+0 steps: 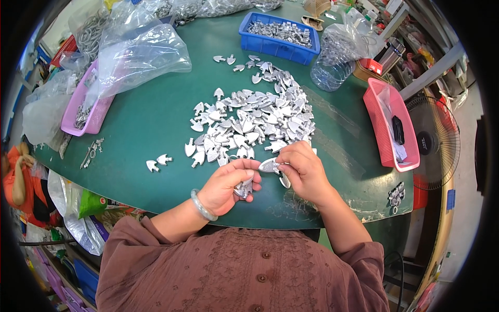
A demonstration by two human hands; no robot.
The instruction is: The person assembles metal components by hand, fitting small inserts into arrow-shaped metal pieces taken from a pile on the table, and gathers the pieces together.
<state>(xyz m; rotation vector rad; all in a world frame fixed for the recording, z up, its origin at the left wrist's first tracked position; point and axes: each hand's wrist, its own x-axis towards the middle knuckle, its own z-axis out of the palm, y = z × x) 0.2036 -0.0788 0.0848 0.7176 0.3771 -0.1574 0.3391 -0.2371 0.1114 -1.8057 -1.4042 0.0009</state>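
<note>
A heap of flat, silver, shield-shaped metal pieces (244,122), each with a short stub, lies on the green table (150,114) in front of me. My left hand (221,190), with a pale bangle at the wrist, is curled palm up around several of these pieces (242,189). Just right of it, my right hand (305,169) pinches one metal piece (268,166) between thumb and fingers, close to the left fingertips. Another piece (285,180) shows below the right fingers; whether it is held or lying on the table I cannot tell.
At the back stands a blue basket (280,51) of small metal parts, beside a clear plastic jar (331,75). Pink baskets flank me at left (74,130) and right (410,165). Plastic bags (145,57) cover the far left. A fan (434,143) stands beyond the right edge.
</note>
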